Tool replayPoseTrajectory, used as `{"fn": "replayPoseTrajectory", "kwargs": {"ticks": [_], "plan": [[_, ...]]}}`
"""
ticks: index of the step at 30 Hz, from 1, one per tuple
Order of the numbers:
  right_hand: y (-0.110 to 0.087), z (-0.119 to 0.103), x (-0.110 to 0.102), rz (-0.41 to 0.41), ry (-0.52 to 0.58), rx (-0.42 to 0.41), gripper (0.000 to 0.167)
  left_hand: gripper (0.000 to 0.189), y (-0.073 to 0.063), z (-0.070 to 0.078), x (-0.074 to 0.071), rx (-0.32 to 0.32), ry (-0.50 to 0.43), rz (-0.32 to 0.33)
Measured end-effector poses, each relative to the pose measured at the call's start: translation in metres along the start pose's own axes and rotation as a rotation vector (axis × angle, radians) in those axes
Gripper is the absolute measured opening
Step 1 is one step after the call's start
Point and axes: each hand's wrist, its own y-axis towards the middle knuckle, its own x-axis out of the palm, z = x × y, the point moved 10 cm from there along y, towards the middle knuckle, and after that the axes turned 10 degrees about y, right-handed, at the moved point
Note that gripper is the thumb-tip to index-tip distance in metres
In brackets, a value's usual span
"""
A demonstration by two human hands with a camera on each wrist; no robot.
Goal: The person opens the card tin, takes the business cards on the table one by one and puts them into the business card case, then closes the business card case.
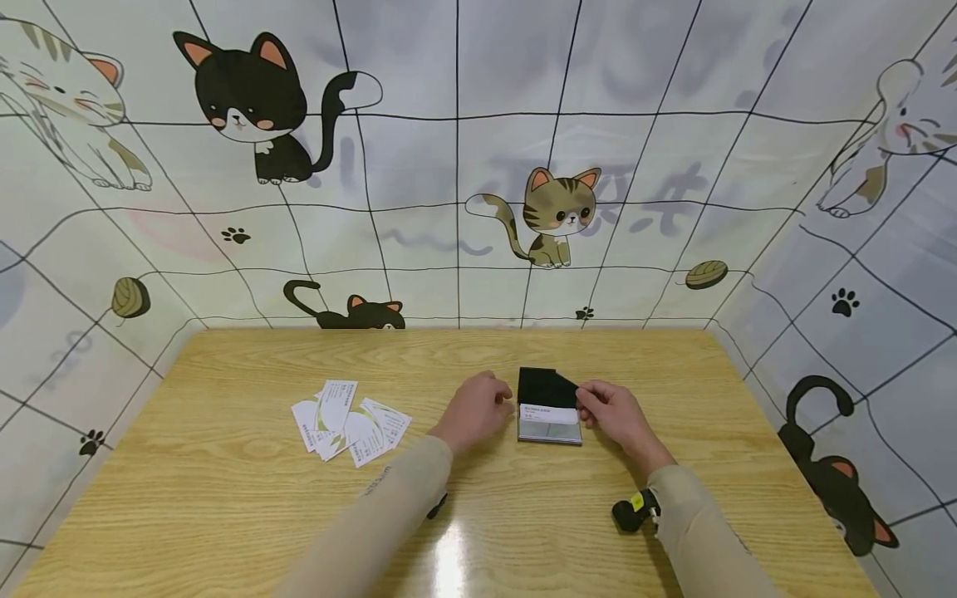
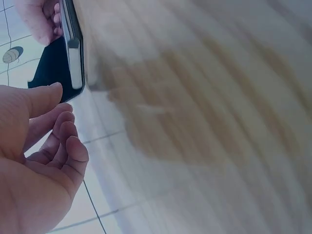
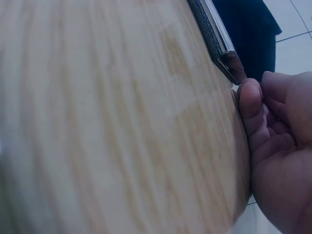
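Note:
A business card case (image 1: 549, 429) lies on the table with its black lid (image 1: 540, 385) raised at the back. A white card (image 1: 544, 413) shows inside it, above a shiny metal part. My right hand (image 1: 616, 415) is at the case's right side, where thumb and forefinger pinch the edge of the black lid (image 3: 251, 36). Left of the case, my left hand (image 1: 478, 409) hovers close by with loosely bent fingers and nothing in them. In the left wrist view its thumb tip (image 2: 54, 92) overlaps the lid; whether they touch, I cannot tell.
Several white business cards (image 1: 351, 422) with green curves lie overlapping on the left of the wooden table (image 1: 224, 507). A cloth (image 1: 419, 166) printed with cats and a grid rises behind and at both sides. A black device (image 1: 631, 513) is strapped at the right wrist.

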Motion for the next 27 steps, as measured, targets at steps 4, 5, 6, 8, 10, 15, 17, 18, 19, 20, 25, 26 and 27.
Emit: {"fn": "replayPoseTrajectory", "kwargs": {"ticks": [4,5,6,8,10,15,17,18,19,20,25,26,27], "plan": [[0.001,0.003,-0.002,0.008,-0.003,0.011,0.023,0.019,-0.005,-0.012,-0.007,-0.023,0.013,-0.007],[0.002,0.004,-0.003,0.008,-0.003,0.014,0.023,0.019,-0.006,-0.016,-0.009,-0.026,0.019,-0.004],[0.002,0.005,-0.003,0.009,-0.004,0.018,0.023,0.018,-0.007,-0.019,-0.011,-0.029,0.025,0.0],[0.002,0.006,-0.004,0.012,-0.005,0.02,0.023,0.018,-0.01,-0.025,-0.015,-0.033,0.033,0.008],[0.002,0.006,-0.004,0.01,-0.004,0.017,0.023,0.018,-0.013,-0.032,-0.019,-0.034,0.044,0.018],[0.001,0.005,-0.003,0.012,0.013,0.018,0.024,0.018,-0.021,-0.049,-0.029,-0.046,0.035,0.037],[0.0,0.004,-0.003,0.015,0.014,0.02,0.025,0.017,-0.025,-0.057,-0.033,-0.06,0.026,0.037],[0.0,0.004,-0.003,0.017,0.011,0.019,0.024,0.017,-0.027,-0.061,-0.036,-0.064,0.024,0.037],[0.0,0.004,-0.003,0.018,0.011,0.019,0.024,0.017,-0.029,-0.065,-0.038,-0.076,0.022,0.035],[0.0,0.004,-0.003,0.019,0.012,0.019,0.024,0.017,-0.031,-0.07,-0.04,-0.085,0.024,0.035],[0.001,0.003,-0.001,0.006,0.014,0.021,0.025,0.02,-0.042,-0.099,-0.055,-0.134,0.057,0.031],[0.001,0.003,-0.001,0.004,0.012,0.022,0.025,0.021,-0.045,-0.105,-0.059,-0.142,0.067,0.03],[0.001,0.003,-0.001,0.002,0.008,0.02,0.025,0.022,-0.047,-0.111,-0.063,-0.151,0.077,0.027]]}}
